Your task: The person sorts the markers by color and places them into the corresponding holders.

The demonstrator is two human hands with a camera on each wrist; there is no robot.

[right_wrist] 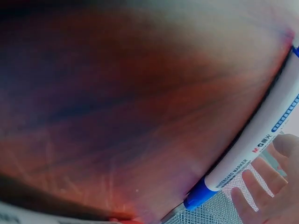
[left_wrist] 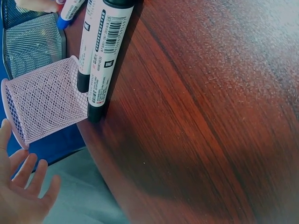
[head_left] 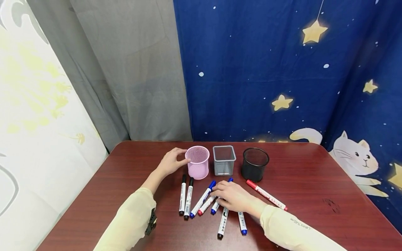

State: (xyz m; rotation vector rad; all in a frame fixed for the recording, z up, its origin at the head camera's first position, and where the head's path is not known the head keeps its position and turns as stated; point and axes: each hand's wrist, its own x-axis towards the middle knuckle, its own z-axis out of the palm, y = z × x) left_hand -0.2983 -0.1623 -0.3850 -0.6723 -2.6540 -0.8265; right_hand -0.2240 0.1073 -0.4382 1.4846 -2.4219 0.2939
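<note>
My left hand (head_left: 171, 162) is at the left side of a pink mesh pen holder (head_left: 198, 170), thumb and fingertips at its rim. In the left wrist view the fingers of that hand (left_wrist: 23, 186) are spread beside the holder's rim. My right hand (head_left: 232, 196) reaches over the middle of several whiteboard markers, its fingertips by a red-ended marker (head_left: 205, 206) that it partly covers. Beside it are blue markers (head_left: 201, 202) and a black-ended marker (head_left: 223, 223). In the right wrist view its loosely bent fingers appear behind a blue-capped marker (right_wrist: 252, 135).
A grey square mesh holder (head_left: 224, 167) and a black round mesh holder (head_left: 253, 170) stand right of the pink one. Two black-capped markers (head_left: 188, 200) lie at the left, a red marker (head_left: 268, 196) at the right. Curtains hang behind the brown table (head_left: 314, 174).
</note>
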